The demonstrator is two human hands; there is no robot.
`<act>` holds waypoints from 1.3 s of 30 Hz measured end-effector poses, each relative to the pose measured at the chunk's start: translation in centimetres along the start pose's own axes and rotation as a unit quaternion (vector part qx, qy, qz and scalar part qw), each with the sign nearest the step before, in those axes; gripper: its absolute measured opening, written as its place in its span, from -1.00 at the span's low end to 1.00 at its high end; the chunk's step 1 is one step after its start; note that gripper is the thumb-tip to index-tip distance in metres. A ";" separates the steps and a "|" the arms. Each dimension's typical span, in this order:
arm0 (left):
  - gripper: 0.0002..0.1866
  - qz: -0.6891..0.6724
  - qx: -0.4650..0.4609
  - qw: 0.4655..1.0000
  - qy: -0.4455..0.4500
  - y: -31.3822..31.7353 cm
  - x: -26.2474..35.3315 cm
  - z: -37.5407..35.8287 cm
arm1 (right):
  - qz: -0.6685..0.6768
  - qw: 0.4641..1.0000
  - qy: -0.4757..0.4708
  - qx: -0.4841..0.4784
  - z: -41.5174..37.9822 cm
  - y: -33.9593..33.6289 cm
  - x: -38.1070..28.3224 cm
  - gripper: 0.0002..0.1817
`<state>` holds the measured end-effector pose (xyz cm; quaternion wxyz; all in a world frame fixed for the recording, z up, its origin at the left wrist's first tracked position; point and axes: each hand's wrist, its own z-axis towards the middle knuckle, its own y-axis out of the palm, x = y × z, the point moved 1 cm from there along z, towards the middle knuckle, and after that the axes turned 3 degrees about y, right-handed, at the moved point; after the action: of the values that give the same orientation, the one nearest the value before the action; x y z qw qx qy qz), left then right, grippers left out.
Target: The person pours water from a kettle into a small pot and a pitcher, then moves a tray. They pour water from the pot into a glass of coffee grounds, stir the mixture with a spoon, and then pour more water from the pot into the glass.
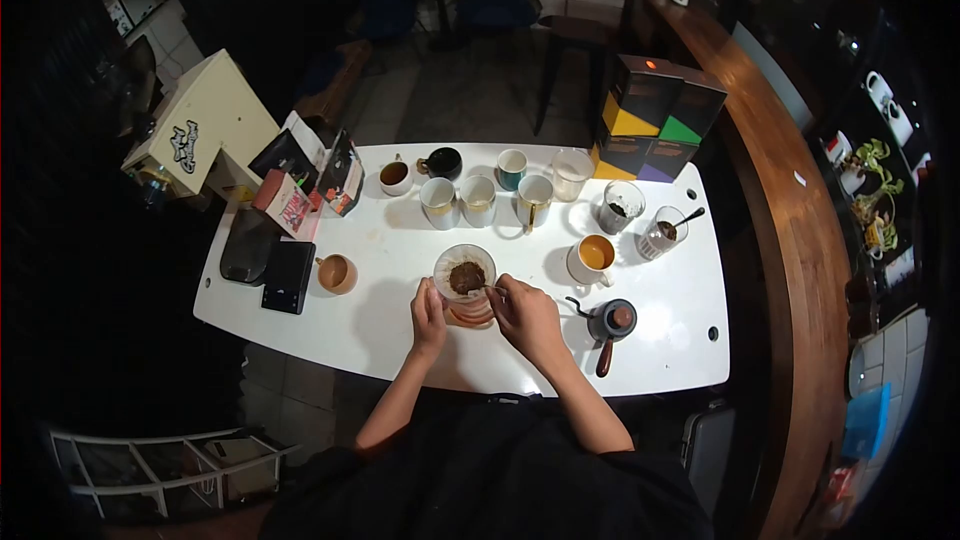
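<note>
A cone-shaped dripper point(452, 258) with a pale filter stands near the table's front middle, dark coffee grounds point(467, 278) inside it. Beneath it shows a reddish-brown striped base point(470, 313). My left hand point(429, 318) is closed against the dripper's left side, fingers upright. At the right rim, my right hand point(526, 317) is pinched on a thin utensil, perhaps a spoon handle, whose tip lies near the grounds. To the right is a grey kettle point(604, 320) with a brown lid knob and wooden handle. A white cup of orange-brown liquid point(597, 253) sits behind it.
Several mugs point(477, 202) line the back of the white table point(390, 235). Two glasses with dark grounds point(664, 232) stand at right. A brown cup point(337, 274), black scale point(289, 277) and coffee bags point(341, 173) are at left; stacked boxes point(650, 120) at back right.
</note>
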<state>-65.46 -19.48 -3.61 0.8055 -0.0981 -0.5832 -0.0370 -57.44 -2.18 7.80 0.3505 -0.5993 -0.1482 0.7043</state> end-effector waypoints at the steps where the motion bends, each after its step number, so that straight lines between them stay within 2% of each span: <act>1: -0.72 -0.016 0.019 1.000 -0.001 0.3 0.1 0.0 | -0.012 1.000 0.005 0.004 0.0 0.1 0.4 -0.78; 3: -0.71 -0.026 0.047 0.999 0.000 0.6 0.8 0.1 | -0.018 1.000 0.002 0.003 0.3 0.3 0.3 -0.79; 5: -0.70 0.036 0.069 0.996 0.034 1.1 1.8 0.2 | -0.013 1.000 0.022 0.013 0.2 0.4 0.3 -0.79; 7: -0.70 0.049 0.075 0.996 0.020 1.1 2.2 0.0 | -0.020 1.000 0.007 0.014 0.2 0.5 0.1 -0.80; 9: -0.71 0.087 0.072 0.992 0.049 1.0 2.4 0.2 | -0.024 0.999 -0.004 0.020 -0.1 0.6 0.2 -0.81; 17: -0.70 0.040 0.074 0.996 0.018 1.0 1.9 -0.2 | -0.047 0.998 -0.023 0.031 0.2 0.3 0.3 -0.84; 20: -0.70 0.028 0.047 0.998 0.018 0.8 1.9 0.1 | -0.036 0.999 -0.009 0.032 0.1 0.3 0.2 -0.85; 22: -0.71 -0.043 0.004 0.999 -0.030 0.6 2.7 0.2 | -0.032 0.999 -0.002 0.035 -0.1 0.4 -0.1 -0.86; 25: -0.71 0.013 -0.057 0.998 0.001 -0.7 2.3 0.0 | -0.014 0.998 -0.002 0.057 -0.1 0.7 -0.7 -0.89; 27: -0.71 0.004 -0.076 0.997 0.014 -1.3 1.2 -0.2 | 0.004 0.997 0.013 0.072 -0.6 1.5 -0.9 -0.89; 31: -0.72 -0.021 -0.164 0.986 -0.022 -3.1 0.7 0.5 | 0.022 0.996 0.044 0.079 -1.5 2.2 -2.6 -0.88; 35: -0.77 -0.044 -0.243 0.969 -0.025 -4.5 1.5 1.7 | -0.059 0.989 0.110 0.074 -2.1 2.8 -5.6 -0.88; 36: -0.74 -0.043 -0.238 0.970 0.030 -4.5 2.0 2.0 | -0.069 0.987 0.118 0.081 -2.1 3.1 -6.3 -0.88; 39: -0.74 -0.025 -0.246 0.967 0.059 -5.0 3.3 2.6 | -0.081 0.986 0.105 0.100 -2.0 3.7 -7.1 -0.90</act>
<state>-67.74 -23.67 0.90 0.7885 -0.2759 -0.5100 -0.2050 -56.50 -10.00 10.27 0.4779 -0.6177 -0.0876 0.6184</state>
